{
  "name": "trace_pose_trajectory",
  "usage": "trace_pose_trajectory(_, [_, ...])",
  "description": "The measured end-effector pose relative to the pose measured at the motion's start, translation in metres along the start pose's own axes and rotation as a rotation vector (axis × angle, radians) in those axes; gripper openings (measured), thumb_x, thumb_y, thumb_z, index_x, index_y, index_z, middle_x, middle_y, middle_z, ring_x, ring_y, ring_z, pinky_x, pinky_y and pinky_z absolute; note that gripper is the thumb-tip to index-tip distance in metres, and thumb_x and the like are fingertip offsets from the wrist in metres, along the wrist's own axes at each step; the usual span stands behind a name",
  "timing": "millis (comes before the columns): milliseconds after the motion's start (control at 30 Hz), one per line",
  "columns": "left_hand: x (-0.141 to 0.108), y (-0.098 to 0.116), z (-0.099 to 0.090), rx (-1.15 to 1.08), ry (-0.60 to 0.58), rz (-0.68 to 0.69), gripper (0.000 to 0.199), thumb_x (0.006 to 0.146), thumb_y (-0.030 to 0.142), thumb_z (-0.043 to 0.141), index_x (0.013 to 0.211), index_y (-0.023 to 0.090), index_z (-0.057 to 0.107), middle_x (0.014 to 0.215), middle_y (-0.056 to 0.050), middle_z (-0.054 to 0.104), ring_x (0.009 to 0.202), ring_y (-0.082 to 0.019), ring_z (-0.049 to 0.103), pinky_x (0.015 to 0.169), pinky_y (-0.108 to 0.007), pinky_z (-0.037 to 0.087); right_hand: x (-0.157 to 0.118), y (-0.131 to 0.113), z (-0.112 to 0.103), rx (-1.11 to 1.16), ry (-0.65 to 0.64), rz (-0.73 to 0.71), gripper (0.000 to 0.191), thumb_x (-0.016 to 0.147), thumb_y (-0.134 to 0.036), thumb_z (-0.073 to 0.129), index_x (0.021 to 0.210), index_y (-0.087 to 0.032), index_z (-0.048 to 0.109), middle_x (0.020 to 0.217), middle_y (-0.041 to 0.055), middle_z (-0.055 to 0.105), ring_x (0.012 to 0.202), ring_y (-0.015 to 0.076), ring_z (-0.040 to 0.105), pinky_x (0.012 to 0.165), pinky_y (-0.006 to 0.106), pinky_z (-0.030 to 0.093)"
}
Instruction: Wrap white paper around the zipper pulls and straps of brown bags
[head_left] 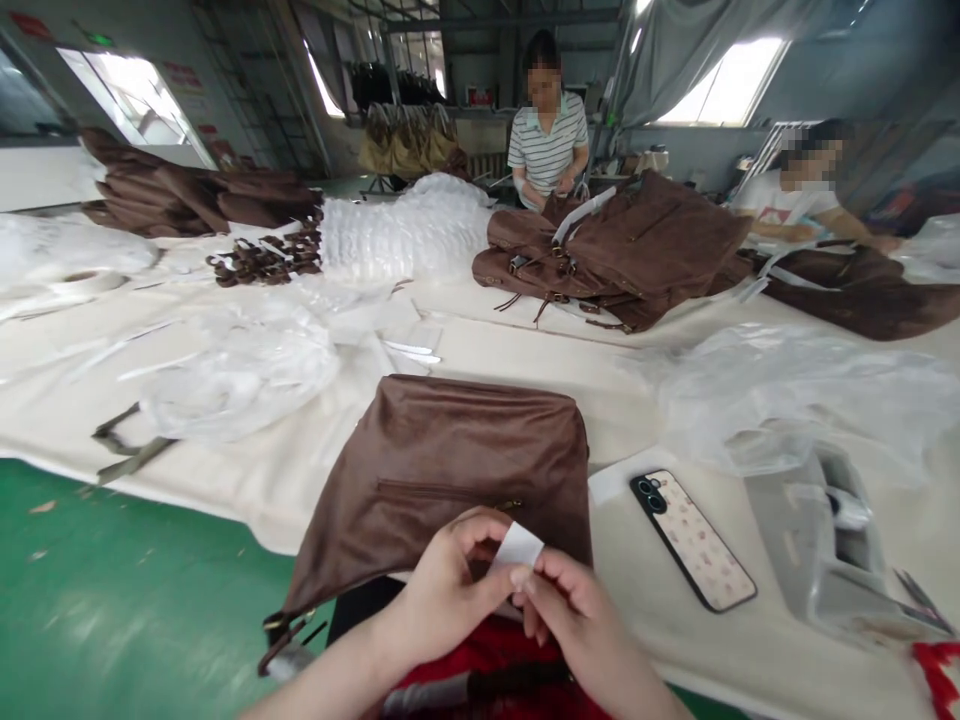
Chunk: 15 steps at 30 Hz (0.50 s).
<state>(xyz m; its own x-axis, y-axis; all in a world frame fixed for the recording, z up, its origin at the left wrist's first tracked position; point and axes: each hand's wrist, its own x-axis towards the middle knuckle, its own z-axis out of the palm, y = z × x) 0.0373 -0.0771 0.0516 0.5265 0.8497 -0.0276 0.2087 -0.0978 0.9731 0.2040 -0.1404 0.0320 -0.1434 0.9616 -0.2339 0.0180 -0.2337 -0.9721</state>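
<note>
Left hand (450, 585) and right hand (574, 605) gripped a white slip (520, 545) between their fingers, over a brown bag (465, 435) overhanging the surface's (262, 480) near edge.

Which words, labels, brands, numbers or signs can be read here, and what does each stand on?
No text can be read.
Green sign, upper left: too small and blurred.
Red sign, top left corner: too blurred.
Shirt print, right: too blurred to make out.
White slip: no lettering shows on it.
Phone: patterned back, no readable brand.
</note>
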Motion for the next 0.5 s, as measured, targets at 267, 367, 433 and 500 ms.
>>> trace_pose_trajectory(267, [0.002, -0.044, -0.030, 0.129, 0.277, -0.134, 0.028, 0.086, 0.043, 0.057, 0.075, 0.017, 0.062, 0.065, 0.001, 0.059, 0.061, -0.012, 0.053, 0.058, -0.021, 0.043, 0.040, 0.009, 0.005, -0.954, 0.394, -0.169, 0.018, 0.091, -0.034, 0.049, 0.091, -0.019, 0.057, 0.074, 0.0061, 0.067, 0.066, 0.0205, 0.065, 0.058, 0.028, 0.041])
trace_pose_trajectory(367, [0.008, -0.059, -0.033, 0.101, 0.210, -0.210, 0.032, 0.083, 0.047, 0.057, 0.072, 0.017, 0.061, 0.063, 0.000, 0.062, 0.057, -0.012, 0.054, 0.056, -0.021, 0.044, 0.057, 0.017, 0.013, -1.197, 0.413, -0.111, 0.025, 0.089, -0.029, 0.054, 0.109, -0.015, 0.053, 0.076, 0.0078, 0.068, 0.063, 0.0218, 0.065, 0.053, 0.028, 0.037])
trace_pose_trajectory(433, [0.011, -0.067, -0.033, 0.011, 0.169, -0.263, 0.034, 0.081, 0.050, 0.058, 0.073, 0.016, 0.061, 0.061, 0.000, 0.062, 0.054, -0.012, 0.054, 0.054, -0.021, 0.044, 0.064, 0.021, 0.017, -1.268, 0.359, -0.145, 0.027, 0.089, -0.020, 0.052, 0.116, -0.018, 0.051, 0.085, 0.0081, 0.069, 0.065, 0.0196, 0.066, 0.052, 0.027, 0.036])
trace_pose_trajectory(500, [0.014, -0.070, -0.033, -0.077, 0.156, -0.311, 0.036, 0.078, 0.052, 0.061, 0.074, 0.016, 0.060, 0.059, 0.001, 0.062, 0.052, -0.011, 0.054, 0.053, -0.021, 0.045, 0.066, 0.023, 0.019, -1.292, 0.296, -0.191, 0.023, 0.088, -0.013, 0.049, 0.110, -0.021, 0.053, 0.089, 0.0061, 0.068, 0.067, 0.0172, 0.066, 0.053, 0.026, 0.035])
